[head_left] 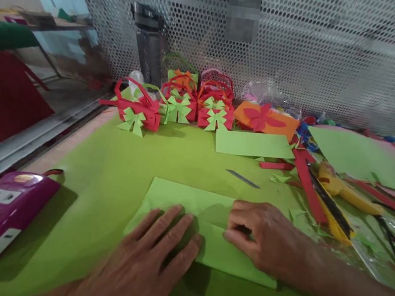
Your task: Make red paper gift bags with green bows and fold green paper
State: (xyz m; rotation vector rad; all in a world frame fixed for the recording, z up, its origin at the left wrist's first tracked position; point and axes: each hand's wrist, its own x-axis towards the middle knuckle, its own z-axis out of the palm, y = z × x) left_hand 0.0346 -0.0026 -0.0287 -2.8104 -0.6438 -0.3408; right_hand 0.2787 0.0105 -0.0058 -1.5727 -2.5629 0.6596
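A folded sheet of light green paper [211,207] lies in front of me on the green work surface. My left hand [166,246] rests flat on its left part, fingers spread and holding nothing. On the right part of the sheet sits my right hand [259,231], its fingers curled in toward the thumb. Whatever may be inside that curl is hidden. A thin grey blade [242,178] lies beyond the sheet, apart from both hands.
Red paper baskets with green bows [216,116] line the back beside a dark bottle [149,47]. At right are a yellow glue gun [348,192], a yellow cutter [335,224] and paper scraps. A purple power strip [27,198] lies at left. Behind stands a perforated metal panel [202,3].
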